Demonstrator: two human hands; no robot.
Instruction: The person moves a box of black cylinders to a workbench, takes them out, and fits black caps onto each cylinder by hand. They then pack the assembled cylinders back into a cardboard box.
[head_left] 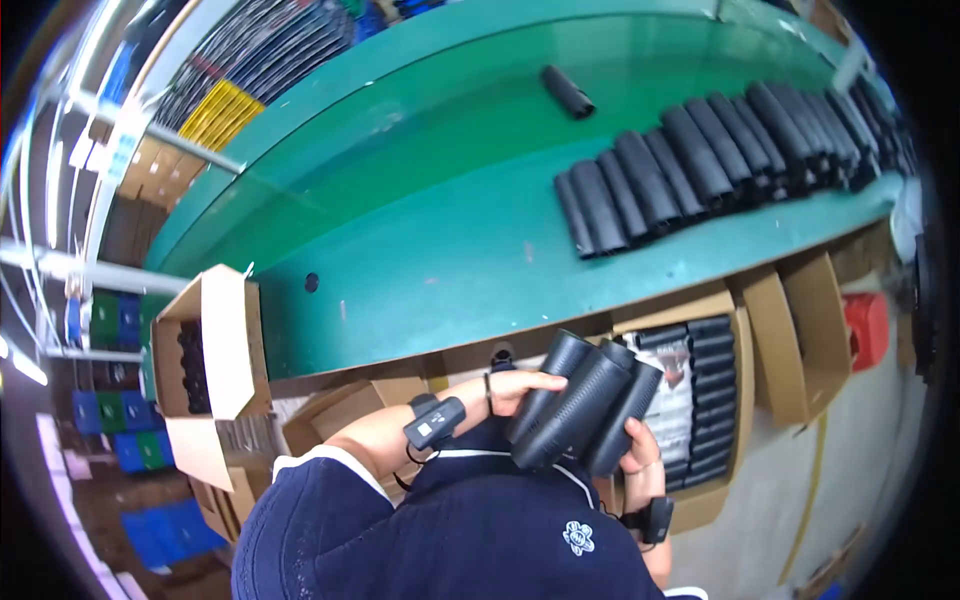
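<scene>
Close to my chest I hold a bunch of several black ribbed tubes (573, 412) between both hands. My left hand (524, 388) is closed on the left side of the bunch, its thumb lying over a tube. From the right, my right hand (641, 446) grips the lower end of the rightmost tube, its fingers partly hidden beneath. Just right of the bunch stands an open cardboard box (743, 400) with a column of black tubes (712, 395) laid flat in it, beside a printed sheet under clear plastic.
A green workbench (420, 270) stretches ahead, with a long row of black tubes (690, 160) at its right. One lone tube (568, 92) lies farther back. Another open carton (225, 345) stands left, an opened carton (800, 340) and a red container (866, 330) right.
</scene>
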